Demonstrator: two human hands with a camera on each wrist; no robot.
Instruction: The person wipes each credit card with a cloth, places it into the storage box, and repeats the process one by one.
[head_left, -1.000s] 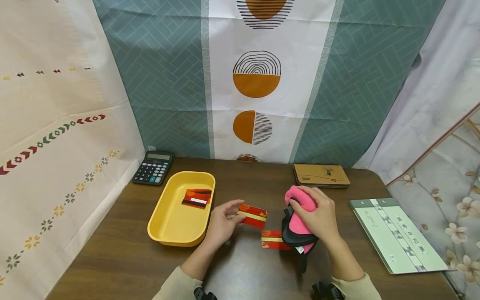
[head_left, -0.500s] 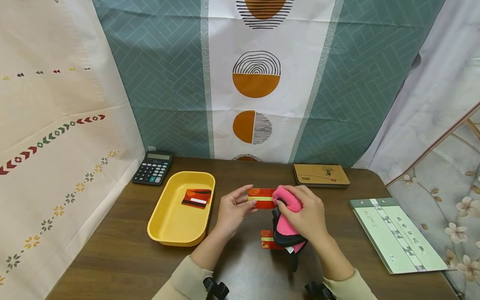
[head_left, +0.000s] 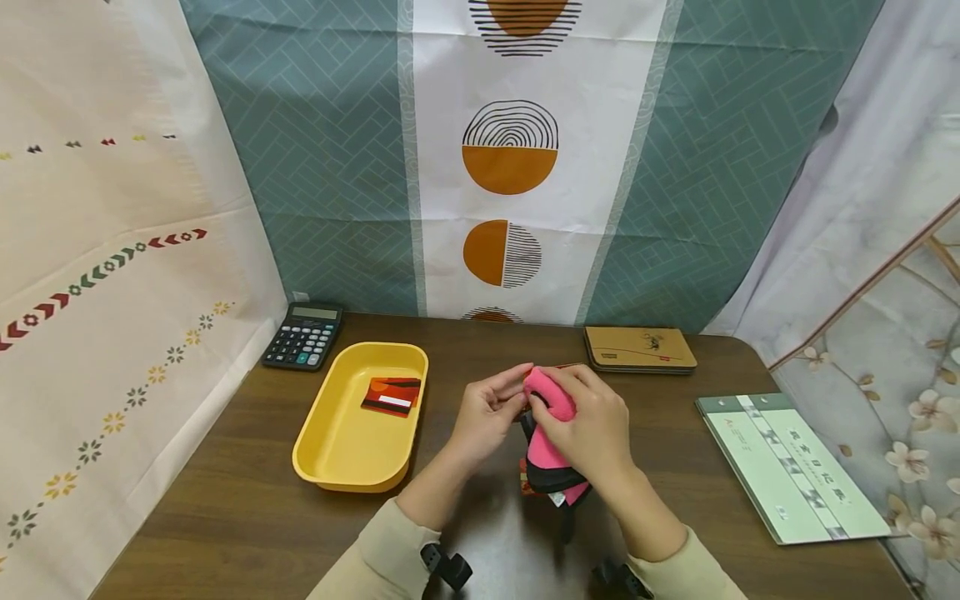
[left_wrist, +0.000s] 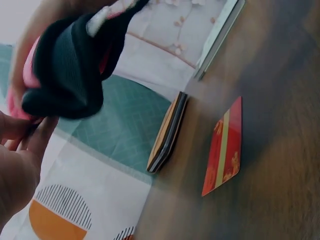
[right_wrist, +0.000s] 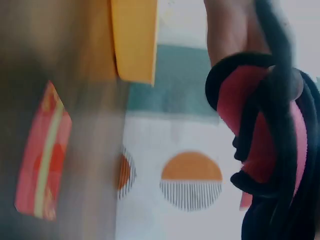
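My right hand (head_left: 596, 427) grips a soft pink cloth item (head_left: 547, 450) with black trim, a dark strap and a white tag. Facing it, my left hand (head_left: 480, 421) pinches a red card, fingertips right at the pink fabric. Cloth and fingers hide nearly all of this card. Under the hands, another red card (left_wrist: 222, 147) with a pale yellow stripe lies on the table, mostly covered by the cloth in the head view. To the left stands a yellow tray (head_left: 348, 446), and red and black cards (head_left: 392, 395) lie inside it.
At the back left is a black calculator (head_left: 303, 336). Brown notebooks (head_left: 640, 348) are stacked at the back right, and a pale green book (head_left: 791, 471) lies along the right side. Patterned fabric (head_left: 337, 167) hangs behind the wooden table.
The left hand has carried its red card right and up to the cloth, where it is now mostly hidden. The right hand has brought the cloth left, over more of the card on the table.
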